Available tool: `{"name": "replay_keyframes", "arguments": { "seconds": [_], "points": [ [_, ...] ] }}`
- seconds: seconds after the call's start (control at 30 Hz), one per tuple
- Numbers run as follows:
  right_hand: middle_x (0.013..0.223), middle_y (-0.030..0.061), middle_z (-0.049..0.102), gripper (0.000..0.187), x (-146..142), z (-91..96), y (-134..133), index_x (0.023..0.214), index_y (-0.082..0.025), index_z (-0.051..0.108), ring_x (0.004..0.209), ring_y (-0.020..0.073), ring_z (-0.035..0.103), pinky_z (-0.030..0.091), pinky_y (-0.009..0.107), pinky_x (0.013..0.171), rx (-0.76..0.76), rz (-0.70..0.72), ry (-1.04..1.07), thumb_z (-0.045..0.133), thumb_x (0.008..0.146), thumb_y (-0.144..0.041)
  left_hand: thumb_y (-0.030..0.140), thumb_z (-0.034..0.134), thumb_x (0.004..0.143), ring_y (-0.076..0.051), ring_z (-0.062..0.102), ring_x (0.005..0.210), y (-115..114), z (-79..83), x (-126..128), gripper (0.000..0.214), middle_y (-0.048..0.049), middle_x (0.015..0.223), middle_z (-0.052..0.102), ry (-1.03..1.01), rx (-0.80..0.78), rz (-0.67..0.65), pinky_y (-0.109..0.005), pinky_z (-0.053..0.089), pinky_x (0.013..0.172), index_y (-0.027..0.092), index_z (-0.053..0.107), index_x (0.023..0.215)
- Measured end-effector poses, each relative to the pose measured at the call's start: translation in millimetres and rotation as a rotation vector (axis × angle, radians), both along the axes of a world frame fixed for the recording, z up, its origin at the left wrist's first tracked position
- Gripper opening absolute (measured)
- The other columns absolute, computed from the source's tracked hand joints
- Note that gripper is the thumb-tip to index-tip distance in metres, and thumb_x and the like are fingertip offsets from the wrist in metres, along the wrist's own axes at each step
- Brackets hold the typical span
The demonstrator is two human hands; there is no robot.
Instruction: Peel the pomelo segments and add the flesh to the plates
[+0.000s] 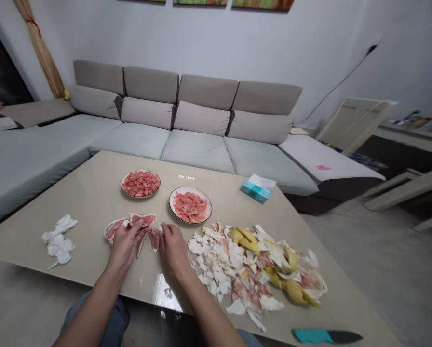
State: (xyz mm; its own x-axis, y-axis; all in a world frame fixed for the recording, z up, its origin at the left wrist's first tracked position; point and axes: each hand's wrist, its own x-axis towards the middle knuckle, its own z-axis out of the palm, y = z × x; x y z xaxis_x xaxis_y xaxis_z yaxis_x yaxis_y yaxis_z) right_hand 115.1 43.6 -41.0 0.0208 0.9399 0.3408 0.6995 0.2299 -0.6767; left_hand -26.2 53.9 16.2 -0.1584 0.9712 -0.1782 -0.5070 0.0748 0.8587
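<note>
My left hand (pixel 125 243) grips a pink pomelo segment (pixel 129 222) in its pale membrane, and my right hand (pixel 174 246) pinches a torn flap of the same piece (pixel 154 237). Right of my right hand lies a heap of white pith and membrane scraps (pixel 216 260), mixed with yellow pomelo rind (pixel 248 240). Two white plates stand beyond my hands. Pink pulp (pixel 141 183) fills the left plate (pixel 122 185), and more pulp (pixel 189 207) lies on the right plate (pixel 190 189).
Crumpled white tissues (pixel 59 241) lie left on the beige table (pixel 86 193). A teal tissue box (pixel 255 189) stands at the far side, and a teal-handled knife (pixel 324 336) lies near the front edge. A grey sofa (pixel 197 149) runs behind the table.
</note>
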Motion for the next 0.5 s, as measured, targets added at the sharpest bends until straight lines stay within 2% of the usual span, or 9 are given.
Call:
{"name": "replay_keyframes", "arguments": {
  "seconds": [0.1,0.2,0.37,0.43,0.5],
  "points": [
    [0.099,0.0150,0.066,0.023,-9,-6.0,9,0.105,-0.017,0.066,0.093,0.0273,0.058,0.046,0.038,0.081,0.021,-0.030,-0.083,0.055,0.085,-0.014,0.025,0.080,0.064,-0.013,0.067,0.072,-1,1.5,1,0.028,-0.0008,0.078,0.070,-0.008,0.006,-0.008,-0.025,0.055,0.073,0.013,0.062,0.082],
    [0.098,0.0141,0.066,0.019,-6,-0.4,6,0.100,-0.017,0.067,0.092,0.0271,0.058,0.047,0.039,0.082,0.039,-0.023,-0.133,0.061,0.082,-0.016,0.024,0.081,0.062,-0.013,0.067,0.071,-3,5.3,3,0.029,-0.0011,0.077,0.069,-0.010,0.009,-0.043,-0.026,0.055,0.073,0.013,0.062,0.081],
    [0.118,0.0143,0.061,0.040,20,34.2,-19,0.128,-0.017,0.052,0.108,0.0256,0.055,0.045,0.041,0.094,0.165,0.019,-0.061,0.055,0.089,-0.021,0.028,0.079,0.065,-0.014,0.065,0.065,-10,9.9,10,0.027,-0.0045,0.076,0.070,0.050,0.033,-0.197,-0.025,0.053,0.066,0.011,0.065,0.080],
    [0.123,0.0142,0.058,0.044,32,46.6,-30,0.133,-0.019,0.047,0.111,0.0249,0.056,0.046,0.041,0.095,0.193,0.068,-0.016,0.055,0.090,-0.023,0.033,0.076,0.069,-0.014,0.064,0.064,-15,10.0,14,0.027,-0.0045,0.074,0.070,0.137,0.058,-0.289,-0.025,0.052,0.064,0.011,0.066,0.082],
    [0.121,0.0136,0.059,0.043,40,53.5,-38,0.131,-0.020,0.050,0.109,0.0243,0.057,0.048,0.040,0.093,0.198,0.135,0.002,0.057,0.089,-0.023,0.036,0.075,0.071,-0.014,0.063,0.066,-19,8.5,17,0.030,-0.0050,0.078,0.070,0.214,0.052,-0.372,-0.026,0.051,0.067,0.011,0.066,0.087]
  ]
}}
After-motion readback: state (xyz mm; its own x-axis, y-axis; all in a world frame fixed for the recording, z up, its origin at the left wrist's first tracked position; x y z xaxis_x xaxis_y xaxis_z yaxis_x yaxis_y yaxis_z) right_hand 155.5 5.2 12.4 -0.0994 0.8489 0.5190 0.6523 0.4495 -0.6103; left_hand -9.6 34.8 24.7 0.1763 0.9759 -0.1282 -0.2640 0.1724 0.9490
